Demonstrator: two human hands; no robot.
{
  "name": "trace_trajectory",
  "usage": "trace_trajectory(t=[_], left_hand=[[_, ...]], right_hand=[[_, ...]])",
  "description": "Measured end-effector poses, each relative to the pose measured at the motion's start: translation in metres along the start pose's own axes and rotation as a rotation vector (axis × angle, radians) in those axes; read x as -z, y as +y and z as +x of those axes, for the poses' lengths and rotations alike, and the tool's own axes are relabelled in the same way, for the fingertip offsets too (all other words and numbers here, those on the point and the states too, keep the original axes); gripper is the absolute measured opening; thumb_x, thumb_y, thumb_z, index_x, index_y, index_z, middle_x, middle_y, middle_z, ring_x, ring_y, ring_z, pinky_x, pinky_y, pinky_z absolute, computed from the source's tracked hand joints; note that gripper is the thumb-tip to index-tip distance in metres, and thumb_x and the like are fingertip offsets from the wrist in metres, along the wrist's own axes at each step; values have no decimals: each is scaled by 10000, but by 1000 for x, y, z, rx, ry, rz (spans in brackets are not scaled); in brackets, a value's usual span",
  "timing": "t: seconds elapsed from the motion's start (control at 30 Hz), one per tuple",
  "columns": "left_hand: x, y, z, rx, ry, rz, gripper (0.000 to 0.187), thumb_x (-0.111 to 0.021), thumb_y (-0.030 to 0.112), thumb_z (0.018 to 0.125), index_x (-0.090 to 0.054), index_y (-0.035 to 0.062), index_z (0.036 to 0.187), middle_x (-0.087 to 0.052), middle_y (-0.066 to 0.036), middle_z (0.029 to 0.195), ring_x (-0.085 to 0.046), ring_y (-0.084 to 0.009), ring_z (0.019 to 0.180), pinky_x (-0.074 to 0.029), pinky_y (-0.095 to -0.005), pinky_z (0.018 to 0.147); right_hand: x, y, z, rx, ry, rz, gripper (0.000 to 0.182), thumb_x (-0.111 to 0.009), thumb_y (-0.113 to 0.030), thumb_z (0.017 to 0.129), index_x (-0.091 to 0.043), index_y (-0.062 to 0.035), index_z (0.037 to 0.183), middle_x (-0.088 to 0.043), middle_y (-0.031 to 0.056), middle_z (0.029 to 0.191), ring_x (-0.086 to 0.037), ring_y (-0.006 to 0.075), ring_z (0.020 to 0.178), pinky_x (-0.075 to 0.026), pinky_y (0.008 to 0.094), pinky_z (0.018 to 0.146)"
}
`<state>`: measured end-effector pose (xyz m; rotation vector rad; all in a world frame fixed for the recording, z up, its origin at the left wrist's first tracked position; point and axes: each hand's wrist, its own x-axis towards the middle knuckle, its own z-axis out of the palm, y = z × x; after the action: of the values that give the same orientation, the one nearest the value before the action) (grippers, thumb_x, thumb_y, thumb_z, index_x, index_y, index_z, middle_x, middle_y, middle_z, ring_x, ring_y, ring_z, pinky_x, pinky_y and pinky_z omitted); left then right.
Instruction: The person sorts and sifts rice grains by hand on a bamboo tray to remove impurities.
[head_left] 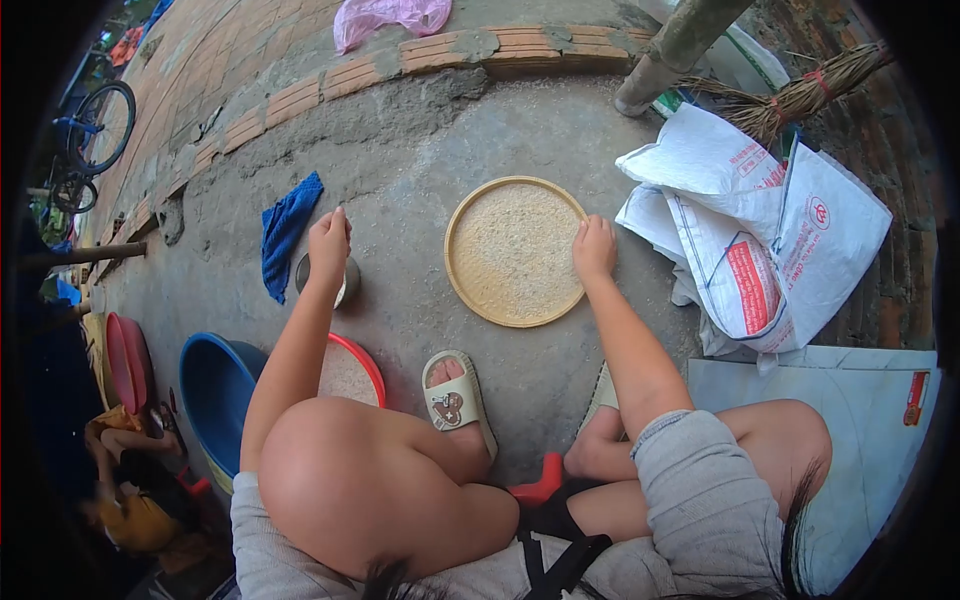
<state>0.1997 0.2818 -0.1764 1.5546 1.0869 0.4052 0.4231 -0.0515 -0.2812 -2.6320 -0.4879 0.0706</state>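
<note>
A round woven bamboo tray (462, 285) lies on the concrete floor in front of me, spread with rice grains. My right hand (594, 248) rests on the tray's right rim, fingers curled over the edge. My left hand (329, 240) hovers over a small metal cup (346, 284) to the tray's left, fingers pinched together; whether it holds grains I cannot tell. A red-rimmed basin (362, 362) with more rice sits near my left knee. I squat on a low red stool (541, 482), sandals on my feet.
A blue cloth (287, 230) lies left of the cup. White woven sacks (760, 240) are piled at the right, with a broom (800, 95) and a post (680, 45) behind. A blue basin (212, 395), a pink basin (128, 362) and a seated person (135, 490) are at left; bicycle (95, 130) far left.
</note>
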Motion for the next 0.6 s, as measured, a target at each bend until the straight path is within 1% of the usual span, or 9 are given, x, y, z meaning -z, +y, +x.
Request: trace_trajectory(t=[0.07, 0.13, 0.17, 0.2, 0.23, 0.27, 0.3, 0.43, 0.6], left_hand=[[38, -26, 4, -158, 232, 309, 319, -457, 259, 899, -491, 73, 642, -432, 17, 530, -386, -85, 415, -300, -230, 403], [61, -43, -3, 25, 219, 196, 296, -450, 263, 898, -548, 46, 721, -503, -6, 602, -455, -93, 493, -358, -246, 456], [75, -56, 0, 88, 41, 383, 293, -438, 276, 899, -589, 25, 900, -584, -52, 784, -544, -133, 692, -435, -277, 603], [78, -62, -7, 31, -89, 535, 375, -433, 306, 902, -530, 5, 1105, -587, -97, 986, -544, -179, 896, -433, -303, 760], [79, -68, -11, 64, -198, 575, 457, -449, 330, 898, -453, 2, 1217, -545, -130, 1118, -523, -196, 975, -408, -305, 833], [81, -82, -10, -19, -185, 765, 499, -464, 346, 893, -415, 12, 1260, -527, -153, 1164, -526, -213, 1003, -398, -306, 857], [79, -78, -14, 43, -177, 643, 493, -492, 365, 855, -475, 26, 1213, -501, -211, 1214, -453, -316, 1170, -340, -363, 975], [71, -46, -20, -56, -79, 598, 435, -496, 308, 852, -497, 32, 1188, -528, -199, 1185, -514, -298, 1098, -380, -352, 926], [53, 17, -43, 50, -111, 128, 343, -485, 262, 854, -539, 66, 1130, -592, -110, 1063, -568, -224, 965, -439, -315, 788]], right_hand=[[4, -7, -4, -99, 62, 29, 188, -477, -175, 866, -502, -22, 972, -540, 164, 990, -522, 354, 952, -428, 426, 801], [1, -7, -7, -107, 86, 60, 224, -489, -176, 862, -496, -21, 1022, -538, 175, 1001, -527, 355, 952, -433, 425, 797], [1, -7, -11, -155, 49, 49, 220, -490, -182, 864, -496, -18, 1011, -537, 182, 1000, -531, 359, 942, -436, 428, 791], [2, -8, -9, -199, 21, 42, 218, -490, -187, 865, -496, -16, 999, -536, 189, 1000, -536, 363, 932, -439, 431, 785], [4, -9, -8, -217, -17, 41, 217, -486, -193, 869, -494, -10, 986, -529, 199, 1010, -535, 371, 927, -439, 433, 783], [5, -9, -8, -236, -53, 39, 218, -482, -198, 872, -492, -5, 972, -522, 209, 1019, -535, 378, 921, -440, 435, 781], [5, -8, -7, -223, -27, 53, 218, -482, -198, 872, -492, -5, 972, -522, 209, 1019, -535, 378, 921, -440, 435, 781], [19, -10, -10, -171, -52, 190, 213, -456, -227, 890, -454, -16, 926, -557, 246, 887, -550, 415, 838, -425, 475, 700], [36, -23, -12, -101, 12, 330, 200, -423, -242, 907, -398, -43, 911, -575, 257, 732, -552, 457, 743, -410, 507, 630]])
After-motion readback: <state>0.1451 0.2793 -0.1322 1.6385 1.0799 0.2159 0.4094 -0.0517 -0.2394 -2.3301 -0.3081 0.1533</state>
